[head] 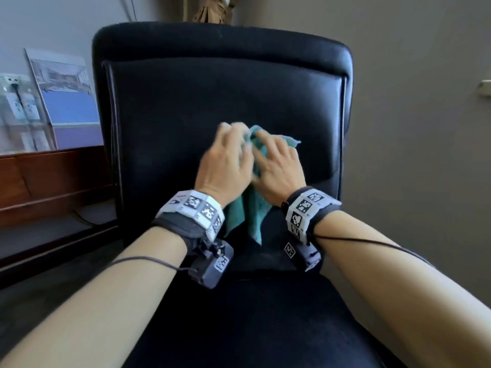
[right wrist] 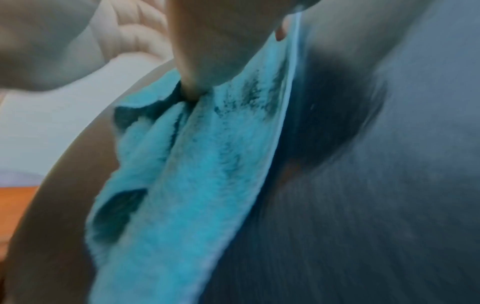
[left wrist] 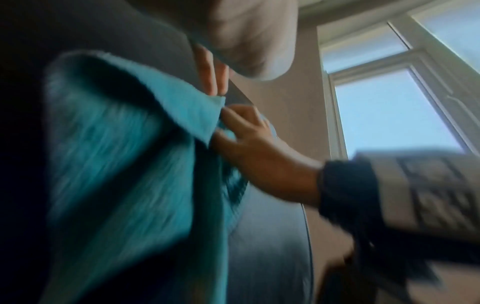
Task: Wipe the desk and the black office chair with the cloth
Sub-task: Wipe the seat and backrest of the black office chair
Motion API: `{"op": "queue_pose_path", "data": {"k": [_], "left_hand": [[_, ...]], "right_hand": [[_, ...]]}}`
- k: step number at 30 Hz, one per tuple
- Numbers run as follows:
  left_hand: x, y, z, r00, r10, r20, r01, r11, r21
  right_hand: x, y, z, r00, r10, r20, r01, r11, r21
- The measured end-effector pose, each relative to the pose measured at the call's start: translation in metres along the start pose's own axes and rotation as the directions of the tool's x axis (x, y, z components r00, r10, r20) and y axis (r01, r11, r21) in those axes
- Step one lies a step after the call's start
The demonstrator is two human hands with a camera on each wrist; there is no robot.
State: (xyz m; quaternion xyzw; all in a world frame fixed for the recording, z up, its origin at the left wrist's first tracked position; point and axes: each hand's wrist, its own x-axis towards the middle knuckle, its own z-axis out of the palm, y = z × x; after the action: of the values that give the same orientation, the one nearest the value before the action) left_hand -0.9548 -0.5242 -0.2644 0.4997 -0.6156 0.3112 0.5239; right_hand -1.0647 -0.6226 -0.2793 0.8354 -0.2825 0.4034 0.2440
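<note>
The black office chair (head: pixel 212 83) faces me, its backrest filling the head view. A teal cloth (head: pixel 251 211) lies bunched against the middle of the backrest, with its lower part hanging toward the seat (head: pixel 252 320). My left hand (head: pixel 233 134) grips the cloth's upper left part with curled fingers and looks blurred. Beside it, my right hand (head: pixel 271 144) holds the cloth against the backrest. In the right wrist view my thumb (right wrist: pixel 197 61) digs into a fold of the cloth (right wrist: pixel 202 164). The left wrist view shows the cloth (left wrist: pixel 130 154) draped in front and my right hand (left wrist: pixel 246 131) pinching its edge.
A wooden ledge (head: pixel 39 181) runs along the left, with a picture board (head: pixel 69 96) leaning on the wall above it. A plain wall (head: pixel 425 128) stands right of the chair. A window (left wrist: pixel 389 113) shows in the left wrist view.
</note>
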Motion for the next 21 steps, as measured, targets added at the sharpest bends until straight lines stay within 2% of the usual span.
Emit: {"op": "queue_pose_path", "data": {"k": [2,4,6,7,8,9,10,11,12,13,14,15,16,19,21], "left_hand": [[-0.014,0.008,0.012,0.988,0.030,0.153,-0.027,0.999,-0.020],[-0.021,0.007,0.023,0.962,0.039,0.271,-0.042,0.999,0.003],[-0.023,0.002,0.032,0.941,0.065,0.332,-0.099,0.991,0.088],[-0.022,-0.001,0.035,0.938,0.065,0.341,-0.116,0.984,0.133],[-0.020,-0.003,0.037,0.938,0.067,0.339,-0.136,0.974,0.183],[-0.017,-0.005,0.038,0.938,0.086,0.335,-0.171,0.957,0.236],[-0.014,-0.006,0.039,0.936,0.114,0.333,-0.218,0.931,0.292],[-0.008,-0.007,0.041,0.933,0.153,0.327,-0.271,0.895,0.355],[-0.001,-0.008,0.043,0.926,0.191,0.327,-0.321,0.855,0.408],[0.007,-0.009,0.045,0.916,0.229,0.330,-0.363,0.822,0.439],[0.015,-0.010,0.047,0.904,0.260,0.338,-0.397,0.805,0.441],[0.023,-0.013,0.050,0.891,0.288,0.352,-0.425,0.803,0.418],[0.029,-0.017,0.052,0.878,0.300,0.372,-0.441,0.810,0.387],[0.038,-0.024,0.057,0.855,0.234,0.464,-0.438,0.805,0.401],[0.038,-0.022,0.063,0.845,0.179,0.504,-0.438,0.773,0.460]], "right_hand": [[0.009,0.012,-0.010,0.994,0.112,-0.008,-0.112,0.993,0.041],[0.017,0.019,-0.017,0.995,0.100,-0.019,-0.098,0.993,0.071],[0.021,0.021,-0.026,0.998,0.062,0.023,-0.066,0.967,0.248],[0.021,0.026,-0.031,0.997,0.079,0.028,-0.083,0.922,0.379],[0.019,0.031,-0.035,0.990,0.142,-0.019,-0.114,0.860,0.497],[0.017,0.037,-0.038,0.954,0.276,-0.117,-0.157,0.792,0.590],[0.014,0.047,-0.039,0.862,0.460,-0.214,-0.217,0.715,0.664],[0.012,0.059,-0.039,0.710,0.658,-0.252,-0.308,0.611,0.729],[0.011,0.071,-0.039,0.517,0.829,-0.214,-0.423,0.465,0.778],[0.007,0.084,-0.039,0.333,0.937,-0.106,-0.545,0.283,0.789],[0.004,0.099,-0.034,0.195,0.981,0.017,-0.640,0.114,0.760],[0.000,0.111,-0.032,0.136,0.981,0.139,-0.710,-0.001,0.705],[-0.002,0.119,-0.025,0.153,0.960,0.236,-0.746,-0.045,0.664],[-0.001,0.130,-0.011,0.367,0.797,0.480,-0.689,-0.114,0.716],[-0.002,0.133,-0.004,0.449,0.691,0.566,-0.656,-0.174,0.734]]}}
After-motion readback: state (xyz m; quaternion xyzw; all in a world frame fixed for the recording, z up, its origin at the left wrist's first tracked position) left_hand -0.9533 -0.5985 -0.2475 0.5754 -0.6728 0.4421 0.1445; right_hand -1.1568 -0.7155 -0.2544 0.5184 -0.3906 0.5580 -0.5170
